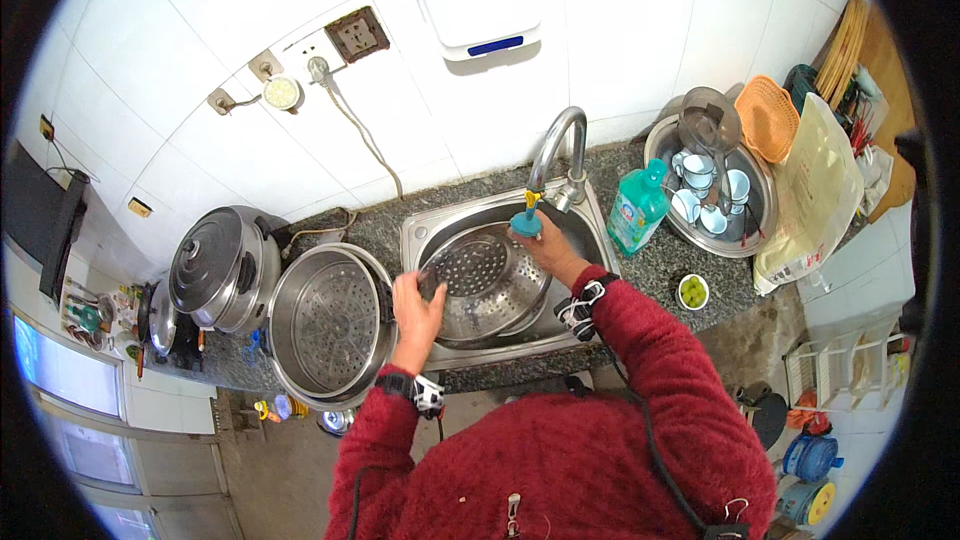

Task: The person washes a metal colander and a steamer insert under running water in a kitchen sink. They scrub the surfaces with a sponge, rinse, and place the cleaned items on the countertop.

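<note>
A perforated metal colander (480, 277) lies tilted in the stainless-steel sink (420, 229), above another metal vessel whose rim shows below it. My left hand (421, 311) is at the colander's left rim, blurred, with thumb and fingers apart; whether it touches the rim is unclear. At the mouth of the curved metal faucet (559, 139) my right hand (551, 246) has its fingers around the teal spray head (526, 224), which hangs from a yellow fitting. Part of that hand's grip is hidden.
Left of the sink stand a steamer pot (337, 322) and a lidded pot (214, 262). To the right are a teal plastic bottle (637, 210), a small cup of green fruit (693, 292), a metal basin (660, 142) of white cups and an orange basket (768, 116).
</note>
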A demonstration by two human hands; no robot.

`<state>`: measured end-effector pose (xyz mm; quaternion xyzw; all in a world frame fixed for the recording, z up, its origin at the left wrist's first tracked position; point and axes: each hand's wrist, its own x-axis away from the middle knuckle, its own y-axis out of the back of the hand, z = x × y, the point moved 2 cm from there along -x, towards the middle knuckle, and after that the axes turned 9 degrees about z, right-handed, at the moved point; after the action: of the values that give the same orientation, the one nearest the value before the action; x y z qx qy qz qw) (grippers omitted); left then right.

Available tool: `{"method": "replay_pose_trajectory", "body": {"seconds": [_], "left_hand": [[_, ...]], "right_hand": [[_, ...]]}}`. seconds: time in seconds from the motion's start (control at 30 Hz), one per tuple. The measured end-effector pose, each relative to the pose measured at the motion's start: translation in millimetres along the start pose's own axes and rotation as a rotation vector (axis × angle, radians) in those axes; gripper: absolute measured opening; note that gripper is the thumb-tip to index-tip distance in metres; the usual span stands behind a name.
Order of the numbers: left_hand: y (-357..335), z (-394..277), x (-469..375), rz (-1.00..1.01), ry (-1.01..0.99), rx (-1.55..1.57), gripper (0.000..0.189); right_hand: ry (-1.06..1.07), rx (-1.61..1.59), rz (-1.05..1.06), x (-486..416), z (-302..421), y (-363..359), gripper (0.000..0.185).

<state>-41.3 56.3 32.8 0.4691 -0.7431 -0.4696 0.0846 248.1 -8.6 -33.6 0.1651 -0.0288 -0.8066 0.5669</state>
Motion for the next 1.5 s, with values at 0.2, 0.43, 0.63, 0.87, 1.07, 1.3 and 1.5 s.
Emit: {"method": "replay_pose_trajectory", "body": {"seconds": [0.2,0.43,0.63,0.87,1.07,1.3,1.5], "left_hand": [[-3.6,-16.3,-69.5,0.133,-0.007,-0.226,0.028],[-20.1,10.8,-75.2,0.018,0.102,-0.015,0.038],[-0.7,0.5,-45.1,0.169,0.161,-0.069,0.043],[2.0,-37.3,-78.8,0.214,-0.019,-0.137,0.031],[-5.1,-58.0,-81.2,0.169,-0.101,-0.098,0.020],[-77.4,-68.0,-47.7,0.394,-0.164,0.337,0.020],[-195.2,-42.5,-66.6,0.634,0.895,1.682,0.014]], "right_hand": [[0.020,0.092,-0.047,5.3,-4.3,-3.1,0.028],[-0.199,0.135,-0.078,18.2,-45.6,-0.6,0.029],[-0.039,0.136,-0.101,0.8,-46.4,8.8,0.027],[0.109,0.221,-0.068,-3.7,-15.4,6.4,0.024],[0.095,0.301,-0.048,7.2,-5.0,20.3,0.026],[0.018,0.400,-0.058,22.4,-7.5,31.5,0.022],[-0.035,0.505,-0.091,25.9,-3.0,27.5,0.017]]}}
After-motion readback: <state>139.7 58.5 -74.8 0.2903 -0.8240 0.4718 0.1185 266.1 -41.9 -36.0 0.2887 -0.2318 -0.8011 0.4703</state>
